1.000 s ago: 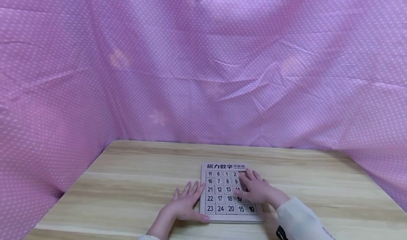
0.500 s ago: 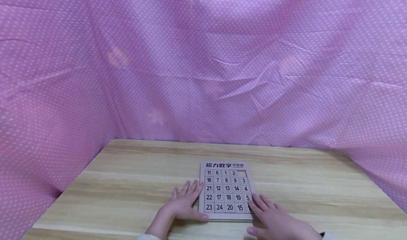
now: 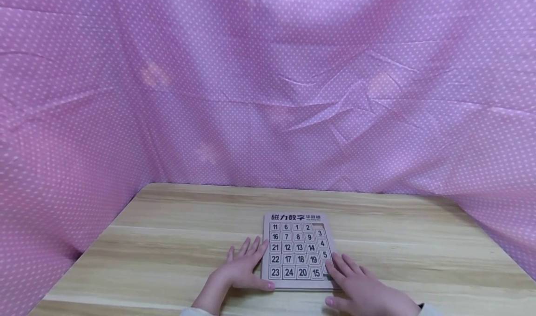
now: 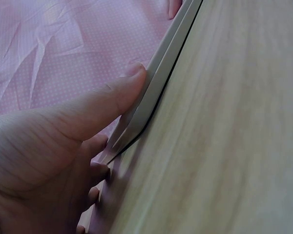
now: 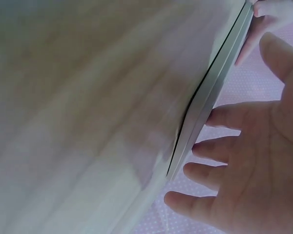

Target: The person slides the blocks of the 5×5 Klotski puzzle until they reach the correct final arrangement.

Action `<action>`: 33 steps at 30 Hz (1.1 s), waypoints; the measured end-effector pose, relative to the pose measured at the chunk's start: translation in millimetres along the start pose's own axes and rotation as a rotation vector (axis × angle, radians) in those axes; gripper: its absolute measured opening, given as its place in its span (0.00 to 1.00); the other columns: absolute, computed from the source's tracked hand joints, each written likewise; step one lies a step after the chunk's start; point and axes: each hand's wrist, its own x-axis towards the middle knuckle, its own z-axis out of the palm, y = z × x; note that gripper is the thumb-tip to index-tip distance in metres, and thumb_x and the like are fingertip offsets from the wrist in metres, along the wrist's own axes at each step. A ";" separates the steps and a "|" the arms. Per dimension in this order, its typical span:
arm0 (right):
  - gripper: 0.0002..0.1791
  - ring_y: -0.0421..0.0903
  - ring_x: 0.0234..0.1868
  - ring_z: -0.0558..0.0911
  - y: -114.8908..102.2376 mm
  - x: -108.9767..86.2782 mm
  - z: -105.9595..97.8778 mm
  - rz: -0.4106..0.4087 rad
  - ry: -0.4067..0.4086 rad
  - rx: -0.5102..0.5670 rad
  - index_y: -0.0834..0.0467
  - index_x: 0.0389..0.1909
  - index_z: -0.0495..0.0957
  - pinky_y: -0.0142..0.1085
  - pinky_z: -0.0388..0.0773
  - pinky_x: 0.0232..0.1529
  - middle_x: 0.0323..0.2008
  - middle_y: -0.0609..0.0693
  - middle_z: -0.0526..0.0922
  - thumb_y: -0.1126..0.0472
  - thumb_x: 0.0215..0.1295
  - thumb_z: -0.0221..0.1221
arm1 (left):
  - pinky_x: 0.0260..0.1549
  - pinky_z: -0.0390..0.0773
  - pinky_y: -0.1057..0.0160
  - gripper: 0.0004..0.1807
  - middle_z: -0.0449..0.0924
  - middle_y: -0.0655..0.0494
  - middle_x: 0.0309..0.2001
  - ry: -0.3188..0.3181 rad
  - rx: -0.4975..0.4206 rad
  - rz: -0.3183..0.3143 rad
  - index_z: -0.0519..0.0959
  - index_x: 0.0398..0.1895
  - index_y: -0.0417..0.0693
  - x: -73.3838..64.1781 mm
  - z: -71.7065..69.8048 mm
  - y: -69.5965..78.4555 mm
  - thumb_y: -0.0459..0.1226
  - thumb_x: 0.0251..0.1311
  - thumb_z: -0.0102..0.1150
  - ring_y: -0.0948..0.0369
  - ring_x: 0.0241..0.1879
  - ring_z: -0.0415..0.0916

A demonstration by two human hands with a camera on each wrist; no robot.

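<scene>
A flat number sliding puzzle (image 3: pixel 293 284) lies on the table, its numbered square tiles in a pale frame with Chinese lettering along the top. My left hand (image 3: pixel 240 269) rests against its left side, fingers spread; in the left wrist view the thumb (image 4: pixel 112 97) touches the front edge near the corner. At the lower right, my right hand (image 3: pixel 366 288) reaches over the frame. Its index fingertip covers the bottom tile of the rightmost column. Tiles 3 (image 3: pixel 320 233), 4 and 5 (image 3: pixel 324 254) in that column stand partway between rows, with narrow gaps above and below the column.
The light wood-grain table (image 3: pixel 167 227) extends around the puzzle on all sides. A pink dotted cloth (image 3: pixel 251 120) hangs behind and at both sides of the table.
My right hand has come down from the puzzle's upper right to its lower right. The rightmost column of tiles has since slid up about half a row. My left hand stays put.
</scene>
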 end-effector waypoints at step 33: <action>0.36 0.59 0.62 0.49 -63.4 48.0 7.9 -0.182 -0.077 -0.112 0.42 0.62 0.57 0.59 0.54 0.51 0.64 0.57 0.50 0.31 0.53 0.37 | 0.51 0.29 0.37 0.56 0.41 0.40 0.64 -0.001 0.020 0.001 0.47 0.65 0.45 0.7 -0.3 1.2 0.63 0.35 0.57 0.44 0.62 0.33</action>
